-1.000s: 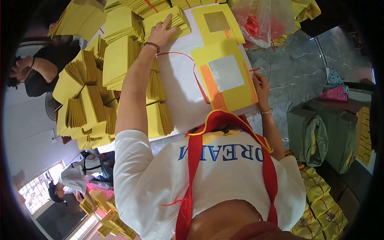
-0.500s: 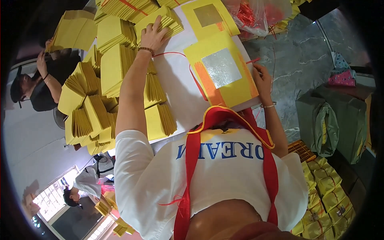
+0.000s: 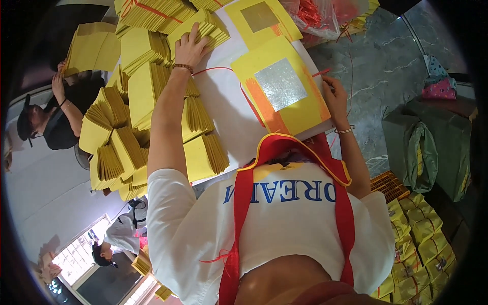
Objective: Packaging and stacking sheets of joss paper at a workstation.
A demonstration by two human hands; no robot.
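Note:
My left hand (image 3: 190,50) lies with spread fingers on a stack of folded yellow paper (image 3: 213,31) at the far side of the white table. Toward the right edge, a yellow paper stack (image 3: 300,109) with orange bands and a silver square (image 3: 281,85) lies flat on a red ribbon (image 3: 216,68). The ribbon's free end (image 3: 322,72) sticks out past the stack's right side. Just below that end, my right hand (image 3: 336,99) is beside the stack's edge, fingers loosely bent and apart. Nothing shows in it, though its palm side is partly hidden.
Bundles of yellow paper (image 3: 147,94) crowd the table's left. Another silver-squared sheet (image 3: 259,19) lies beyond. A plastic bag of red ribbons (image 3: 310,15) stands far right, green sacks (image 3: 437,147) and tied yellow bundles (image 3: 422,239) at right. A co-worker (image 3: 56,112) holds yellow paper at left.
The whole view has shifted slightly. My left hand stays on the folded stack and my right hand stays beside the silver-squared stack, its fingers slightly shifted. The co-worker's yellow paper is still held up.

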